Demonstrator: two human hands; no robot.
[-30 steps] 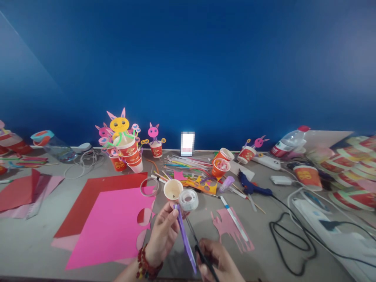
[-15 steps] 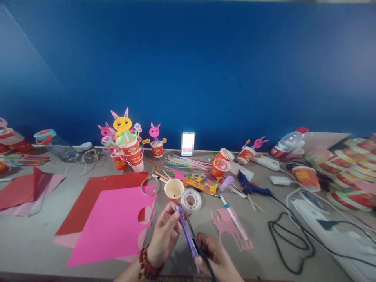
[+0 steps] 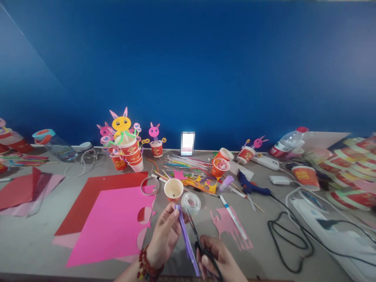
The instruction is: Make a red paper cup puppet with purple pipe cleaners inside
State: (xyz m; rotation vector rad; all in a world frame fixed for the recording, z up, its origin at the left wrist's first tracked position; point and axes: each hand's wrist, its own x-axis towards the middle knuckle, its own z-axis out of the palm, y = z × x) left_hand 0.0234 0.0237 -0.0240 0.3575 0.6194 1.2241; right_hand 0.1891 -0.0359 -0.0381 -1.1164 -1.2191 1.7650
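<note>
My left hand pinches the top of a purple straw, which slants down toward the table's front edge. Lower down the straw looks split lengthwise into strips. In my right hand is a pair of black-handled scissors, fingers wrapped round the handles. The blades point up and away, just right of the straw and apart from it. Beyond my hands stand an open paper cup and a clear tape roll.
Pink paper lies over red paper at left. Rabbit-decorated cups stand behind. To the right are a marker on pink scraps, a blue glue gun, a black cable and a power strip.
The scissors have drawn away from the straw to the right, with my right hand shifting right. The straw's lower end now hangs free of my right fingers. My left hand stays nearly still.
</note>
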